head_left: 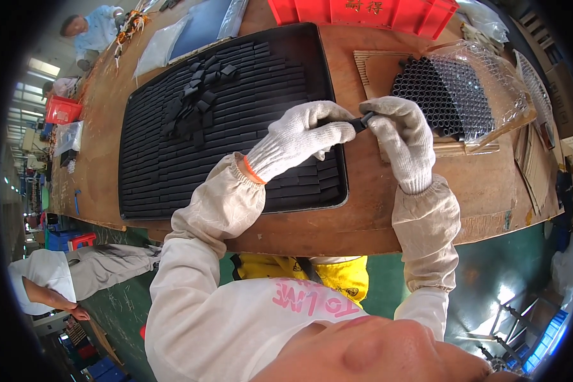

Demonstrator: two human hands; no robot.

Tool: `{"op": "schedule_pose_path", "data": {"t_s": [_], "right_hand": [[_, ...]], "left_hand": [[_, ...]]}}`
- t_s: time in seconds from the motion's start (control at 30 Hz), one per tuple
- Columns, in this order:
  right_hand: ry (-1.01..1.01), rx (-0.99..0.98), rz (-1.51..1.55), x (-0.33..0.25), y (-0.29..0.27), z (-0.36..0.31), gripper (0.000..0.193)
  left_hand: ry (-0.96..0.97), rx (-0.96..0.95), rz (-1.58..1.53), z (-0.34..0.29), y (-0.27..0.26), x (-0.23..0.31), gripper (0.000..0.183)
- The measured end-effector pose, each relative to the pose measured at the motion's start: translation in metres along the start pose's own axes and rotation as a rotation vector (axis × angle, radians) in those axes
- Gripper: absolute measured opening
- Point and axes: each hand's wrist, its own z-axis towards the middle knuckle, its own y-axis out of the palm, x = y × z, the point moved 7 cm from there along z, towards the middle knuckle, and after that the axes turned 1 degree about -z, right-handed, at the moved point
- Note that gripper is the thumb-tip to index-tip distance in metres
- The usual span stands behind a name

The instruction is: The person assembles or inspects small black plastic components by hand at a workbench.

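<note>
My left hand (304, 135), in a white knitted glove, pinches a small black piece (360, 123) over the table's middle. At its other end, the gloved fingers of my right hand (406, 137) close on the piece, where a narrow greyish edge shows. Whether that edge is a separate part, I cannot tell. Beneath and left of my left hand lies a large black tray (328, 76) packed with rows of flat black pieces (248, 114). A loose heap of similar pieces (194, 95) rests on top of the rows.
Right of my right hand, a block of short upright tubes (426, 86) sits on cardboard, partly under clear plastic wrap (506, 83). A red crate (363, 16) stands at the far edge. Plastic bags (162, 48) lie far left. Other people (95, 32) are beyond and left of the table.
</note>
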Motion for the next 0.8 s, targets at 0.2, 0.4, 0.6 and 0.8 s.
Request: {"op": "schedule_pose_path", "data": {"t_s": [0.2, 0.4, 0.6, 0.8], "right_hand": [[-0.145, -0.032, -0.278, -0.0052, 0.0029, -0.0014, 0.021], [-0.079, -0.077, -0.138, -0.0006, 0.0075, -0.0006, 0.024], [-0.202, -0.074, -0.418, -0.0062, 0.0062, 0.0013, 0.029], [-0.173, -0.050, -0.459, -0.0069, 0.0054, 0.0029, 0.025]], "left_hand": [[0.010, -0.043, -0.087, -0.0007, 0.0039, -0.0005, 0.028], [0.018, -0.067, -0.143, 0.0006, 0.0021, -0.0016, 0.031], [0.038, -0.087, -0.220, 0.0009, 0.0033, -0.0019, 0.034], [0.014, -0.043, -0.062, -0.0026, 0.0091, 0.0020, 0.035]]}}
